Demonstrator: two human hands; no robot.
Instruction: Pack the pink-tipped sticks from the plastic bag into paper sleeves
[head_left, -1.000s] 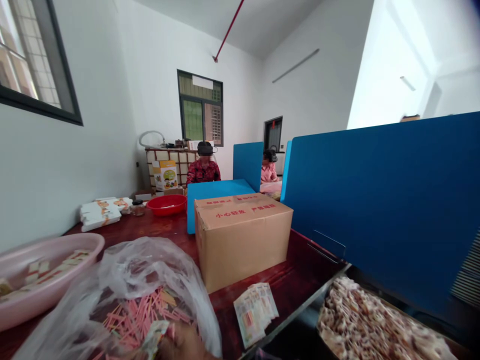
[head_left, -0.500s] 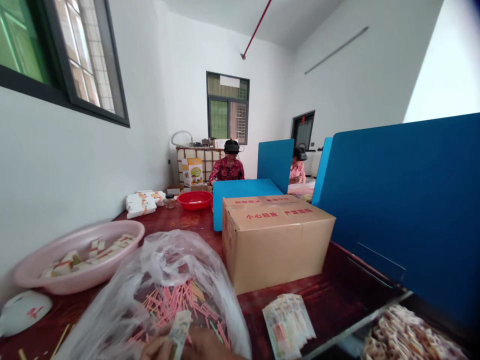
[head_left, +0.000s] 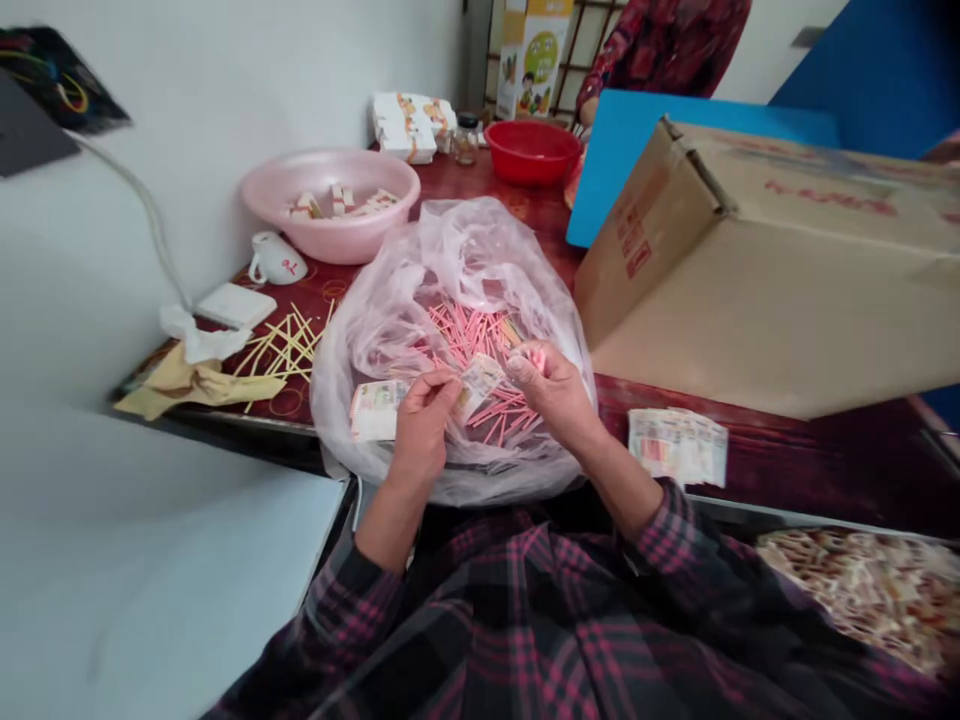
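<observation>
My left hand [head_left: 426, 415] is closed, its thumb and fingers pinching a small printed paper slip [head_left: 482, 378] above an open clear plastic bag [head_left: 360, 325]. Just right of the slip is my right hand [head_left: 551, 390], also closed. Something pink shows at its fingertips, too small to name. Thin pink sticks [head_left: 506, 415] lie loose in the bag below both hands. Beside my left hand, a flat stack of printed slips [head_left: 375, 410] rests on the bag's left side. More printed slips [head_left: 679, 445] are fanned out on the dark red table, right of the bag.
A large cardboard box [head_left: 780, 310] stands at the right by blue panels [head_left: 611, 180]. To the left are a pink basin [head_left: 330, 185] with small bundles, a white mug [head_left: 277, 258] and yellow sticks [head_left: 281, 345]. A red basin [head_left: 532, 150] sits farther back, near another person [head_left: 667, 50].
My view has tilted down, bringing both forearms and the whole bag into sight. The slip stays in my left hand. The cardboard box now looks larger and more slanted.
</observation>
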